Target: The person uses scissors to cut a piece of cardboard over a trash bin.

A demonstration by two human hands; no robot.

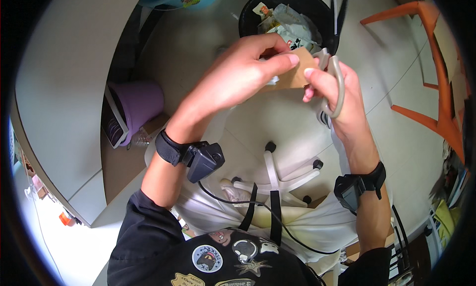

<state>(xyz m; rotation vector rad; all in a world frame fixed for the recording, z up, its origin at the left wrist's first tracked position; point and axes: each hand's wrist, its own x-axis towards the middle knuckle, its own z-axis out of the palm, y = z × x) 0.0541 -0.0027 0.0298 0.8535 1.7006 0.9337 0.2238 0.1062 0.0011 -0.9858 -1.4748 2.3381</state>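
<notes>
A small piece of brown cardboard (pixel 296 73) is held up between my two hands. My left hand (pixel 247 64) pinches it from the left, with the thumb on its near face. A bit of white material shows beside the cardboard under the left thumb. In my right hand (pixel 344 87) is a pair of scissors with beige handles (pixel 340 91), one loop hanging around the thumb. The scissors' blades point away from me, and the cardboard is clear of them. My right thumb and fingertips also grip the cardboard's right edge.
Beyond my hands stands a black bin (pixel 247 14) holding crumpled wrappers. A desk (pixel 67 63) runs along the left, with a purple bucket (pixel 145 104) beneath it. Orange chair legs (pixel 440 81) stand at the right. Below my arms is a white wheeled chair base (pixel 273 170).
</notes>
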